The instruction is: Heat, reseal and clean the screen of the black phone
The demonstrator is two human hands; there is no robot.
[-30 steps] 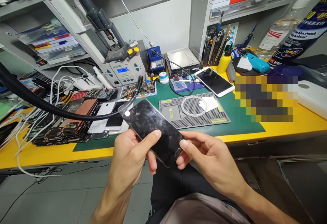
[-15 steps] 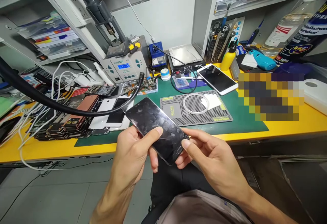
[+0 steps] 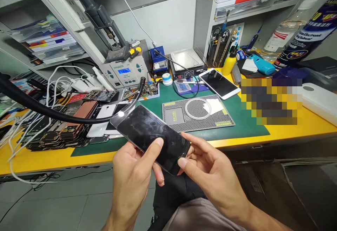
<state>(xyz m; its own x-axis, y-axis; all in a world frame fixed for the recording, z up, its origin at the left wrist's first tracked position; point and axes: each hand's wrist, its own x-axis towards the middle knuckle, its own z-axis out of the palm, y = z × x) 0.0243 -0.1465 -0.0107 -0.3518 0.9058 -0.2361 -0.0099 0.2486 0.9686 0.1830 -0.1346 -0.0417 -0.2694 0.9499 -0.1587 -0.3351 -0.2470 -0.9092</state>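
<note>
Black phone (image 3: 151, 134): mid-view from the head camera, held up before the bench, smudged glossy face upward, far end pointing to ten o'clock; a clear film (image 3: 118, 121) juts past that end.
Left hand (image 3: 134, 175): at the phone's seven o'clock, grasping it, thumb flat across the glass, fingers partly hidden beneath.
Right hand (image 3: 210, 175): at four o'clock, thumb and forefinger gripping the opposite end.
Perforated pad (image 3: 183, 126): two o'clock, on the green mat (image 3: 250, 127), bearing a pale ring (image 3: 198, 119).
White phone (image 3: 219, 83): farther off at two, dark screen up.
Stacked frames (image 3: 73, 132): nine o'clock.
Grey station (image 3: 129, 73): eleven o'clock, blue display lit.
</note>
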